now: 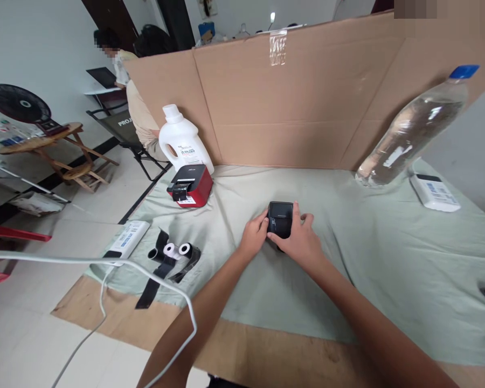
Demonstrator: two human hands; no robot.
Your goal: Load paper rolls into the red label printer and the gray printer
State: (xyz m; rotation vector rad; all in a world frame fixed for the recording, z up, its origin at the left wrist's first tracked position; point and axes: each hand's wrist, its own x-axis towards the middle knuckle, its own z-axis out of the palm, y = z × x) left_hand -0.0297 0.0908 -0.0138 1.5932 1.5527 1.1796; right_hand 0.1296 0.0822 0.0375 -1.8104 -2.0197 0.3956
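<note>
A small black boxy device [281, 220], which looks like a portable printer, sits on the green cloth in the middle. My left hand [254, 235] presses its fingertips against the device's left side. On the other side, my right hand [301, 237] grips it, thumb across the lower front and fingers along the right edge. Both hands are closed around the device, and its underside is hidden. Off to the left lie rolls of paper and black film [173, 253], with loose black strips trailing from them.
A red and black printer [191, 186] stands before a white detergent jug [184, 140]. A large water bottle [416, 132] leans against the cardboard screen [283, 108]. White power strips [435, 192] lie at both sides. A white cable [145, 268] crosses at lower left. A person sits behind.
</note>
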